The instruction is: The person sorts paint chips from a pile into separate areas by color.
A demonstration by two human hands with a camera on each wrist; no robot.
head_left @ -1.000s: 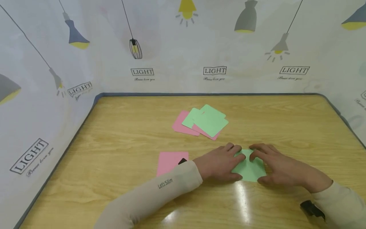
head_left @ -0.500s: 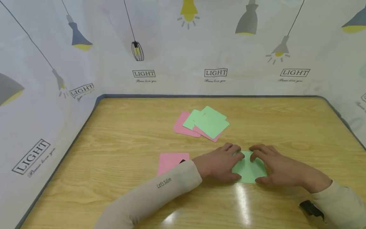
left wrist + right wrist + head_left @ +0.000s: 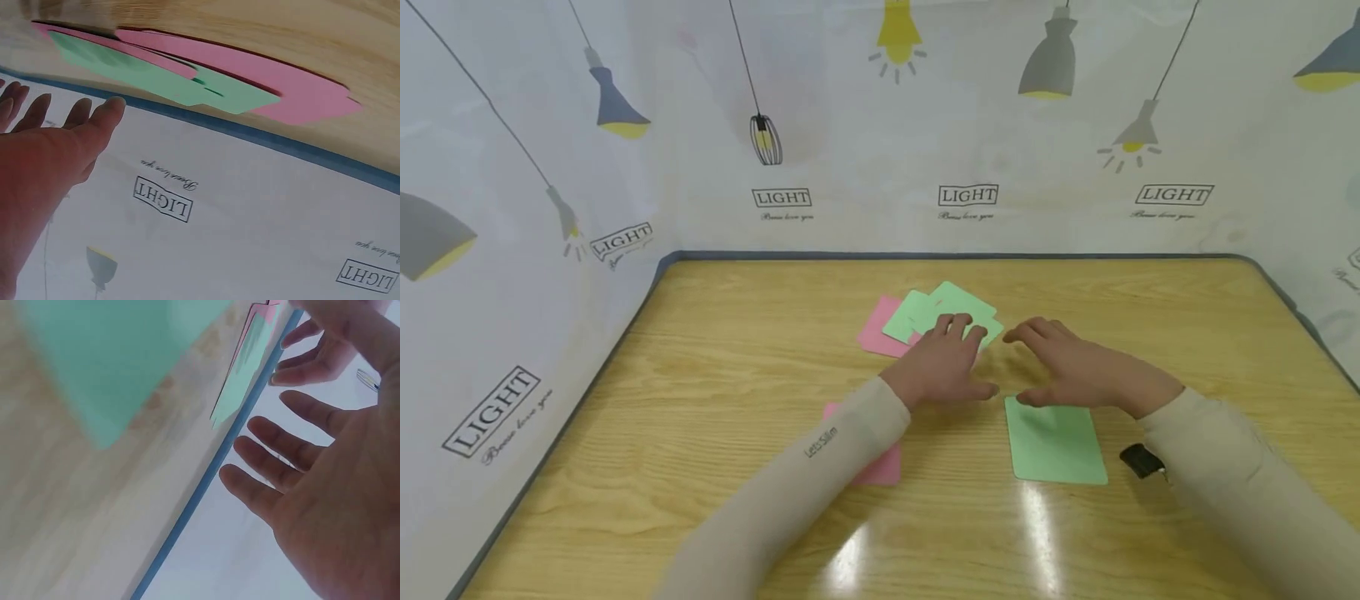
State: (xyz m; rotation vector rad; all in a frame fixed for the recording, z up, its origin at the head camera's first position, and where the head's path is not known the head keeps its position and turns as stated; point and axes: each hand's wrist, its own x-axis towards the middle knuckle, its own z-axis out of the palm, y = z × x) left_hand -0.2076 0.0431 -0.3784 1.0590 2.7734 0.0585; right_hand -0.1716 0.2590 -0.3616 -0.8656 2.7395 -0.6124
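A loose pile of overlapping pink and green cards lies toward the back of the table; a green card (image 3: 951,302) is on top and a pink card (image 3: 880,327) sticks out at the left. My left hand (image 3: 946,360) hovers over the pile's near side, fingers loosely bent and holding nothing. To its right, my right hand (image 3: 1075,367) is raised with fingers spread and nothing in them. Just below that hand a single green card (image 3: 1056,442) lies flat on the table. Partly covered by the left sleeve is another pink card (image 3: 883,467).
The wooden table (image 3: 700,358) has a blue edge (image 3: 970,256) at the back. White walls with printed lamps (image 3: 1048,62) stand round three sides. A black strap piece (image 3: 1141,460) hangs by the right sleeve.
Both hands have left the single green card and moved forward to the pile, the left one also leftward. The green card now lies uncovered on the table.
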